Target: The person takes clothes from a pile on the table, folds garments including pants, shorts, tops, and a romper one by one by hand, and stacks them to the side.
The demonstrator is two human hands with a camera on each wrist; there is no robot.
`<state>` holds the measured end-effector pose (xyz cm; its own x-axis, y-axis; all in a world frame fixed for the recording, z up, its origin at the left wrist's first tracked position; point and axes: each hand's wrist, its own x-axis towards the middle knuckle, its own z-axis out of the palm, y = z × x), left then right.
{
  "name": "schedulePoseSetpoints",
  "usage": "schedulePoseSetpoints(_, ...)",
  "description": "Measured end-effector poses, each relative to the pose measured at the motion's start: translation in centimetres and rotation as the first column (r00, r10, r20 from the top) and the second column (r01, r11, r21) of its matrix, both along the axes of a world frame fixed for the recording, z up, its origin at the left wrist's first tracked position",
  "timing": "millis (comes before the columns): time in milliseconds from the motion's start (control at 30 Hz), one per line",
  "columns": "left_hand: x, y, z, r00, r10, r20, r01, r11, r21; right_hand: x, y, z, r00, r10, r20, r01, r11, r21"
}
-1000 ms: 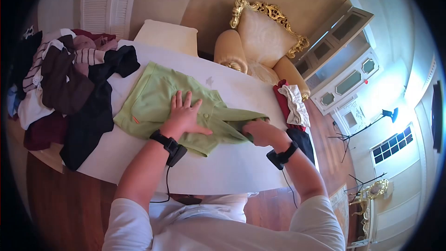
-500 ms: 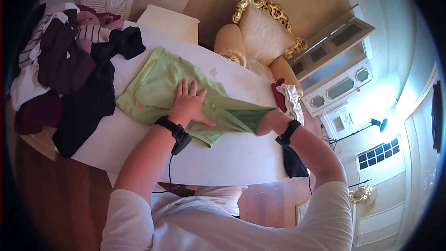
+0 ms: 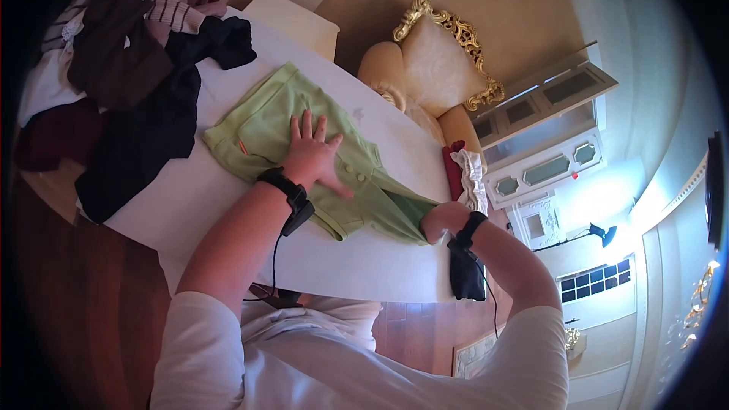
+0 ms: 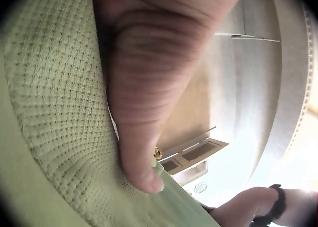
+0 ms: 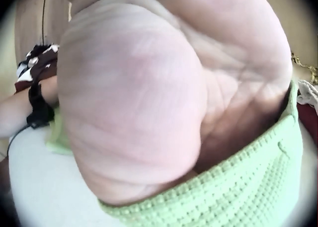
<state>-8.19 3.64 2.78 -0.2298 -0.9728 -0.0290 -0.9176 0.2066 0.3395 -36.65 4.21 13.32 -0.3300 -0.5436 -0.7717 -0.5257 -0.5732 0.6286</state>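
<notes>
A light green knitted garment (image 3: 258, 121) with buttons and a small orange tag lies spread on the white table (image 3: 334, 277). My left hand (image 3: 311, 159) rests flat on its middle with the fingers spread; the left wrist view shows the thumb (image 4: 144, 152) lying along the textured knit. At the garment's right end, my right hand (image 3: 446, 220) reaches into an opening and grips the fabric there. In the right wrist view the opening's edge (image 5: 233, 187) crosses below the palm, and the fingertips are hidden inside the cloth.
A heap of dark, white and striped clothes (image 3: 114, 53) covers the table's left end, a black garment (image 3: 144, 152) hanging over the front edge. Red and white clothes (image 3: 472, 178) and a black cloth (image 3: 465, 273) lie at the right end. A gold-framed armchair (image 3: 437, 68) stands behind.
My right hand has moved deeper into the opening, its fingers now out of sight. The opening spread wide, then narrowed somewhat. The left hand stays on the garment while the head view has turned.
</notes>
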Motion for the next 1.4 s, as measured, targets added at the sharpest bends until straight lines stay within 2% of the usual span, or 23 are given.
schedulePoseSetpoints(33,0.0,0.2,0.2,1.0,-0.006,0.001,0.006,1.0,0.003,-2.1,-1.1,-1.1,1.0,-0.006,0.001,0.006,1.0,0.003)
schedulePoseSetpoints(100,-0.1,0.4,0.5,0.996,0.057,-0.074,-0.056,0.998,0.007,-7.3,-4.4,-3.9,0.977,0.008,0.215,-0.032,0.994,0.108)
schedulePoseSetpoints(133,-0.3,0.1,0.5,0.995,0.056,-0.078,-0.055,0.998,0.011,-7.5,-4.4,-3.3,0.978,0.006,0.211,-0.03,0.993,0.112)
schedulePoseSetpoints(200,-0.6,-0.7,0.3,0.968,0.15,-0.203,-0.14,0.988,0.064,-6.7,-3.2,-1.6,0.934,-0.035,0.355,0.027,0.999,0.028)
schedulePoseSetpoints(233,-0.7,-0.6,0.1,0.969,0.146,-0.197,-0.135,0.988,0.07,-5.3,-2.3,-1.3,0.932,-0.043,0.359,0.032,0.999,0.035)
schedulePoseSetpoints(300,-0.7,-0.6,-0.3,0.983,0.144,-0.116,-0.144,0.99,0.014,-2.3,-0.8,-1.1,0.994,-0.006,0.105,-0.003,0.996,0.089)
schedulePoseSetpoints(500,-0.6,-0.5,-0.2,0.982,0.141,-0.124,-0.14,0.99,0.017,-0.9,-0.6,-3.5,0.993,0.039,0.115,-0.045,0.998,0.053)
schedulePoseSetpoints(733,-0.6,-0.7,-0.4,0.982,0.153,-0.108,-0.152,0.988,0.019,-3.0,-2.1,-2.1,0.985,0.108,0.135,-0.109,0.994,-0.001)
schedulePoseSetpoints(867,-0.7,-0.7,-0.9,0.98,0.157,-0.122,-0.162,0.986,-0.033,-2.7,-1.1,-3.5,0.976,0.118,0.186,-0.114,0.993,-0.033)
schedulePoseSetpoints(1100,-0.7,-0.6,-1.0,0.983,0.154,-0.104,-0.162,0.984,-0.076,-2.0,-0.8,-4.9,0.953,0.088,0.29,-0.077,0.996,-0.048)
schedulePoseSetpoints(1167,-0.7,-0.7,-1.1,0.984,0.15,-0.096,-0.157,0.985,-0.074,-1.8,-0.8,-5.5,0.955,0.04,0.294,-0.019,0.997,-0.073)
schedulePoseSetpoints(1233,-0.7,-0.6,-1.2,0.984,0.151,-0.094,-0.158,0.985,-0.075,-2.2,-0.9,-6.2,0.959,-0.002,0.285,0.052,0.984,-0.168)
schedulePoseSetpoints(1400,-0.8,-0.7,-1.0,0.984,0.161,-0.071,-0.165,0.984,-0.061,-2.3,-1.1,-6.3,0.955,-0.024,0.296,0.056,0.994,-0.099)
